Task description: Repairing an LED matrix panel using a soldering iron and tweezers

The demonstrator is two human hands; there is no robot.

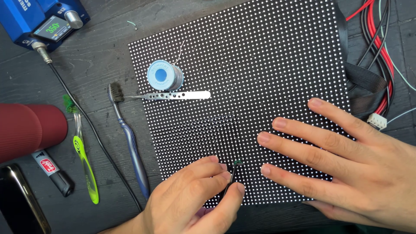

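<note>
Two hands work over a dark wooden table, left to right. At its left edge lie a red cylinder, a marker with a red and white label, a green toothbrush and a blue toothbrush. A blue station with a small display stands at the top left corner. On the dotted LED panel rest a pale blue solder spool and steel tweezers, kept within reach. The left hand is closed, pinching black tweezers near the panel's lower edge. The right hand lies open and flat, probably steadying the panel.
</note>
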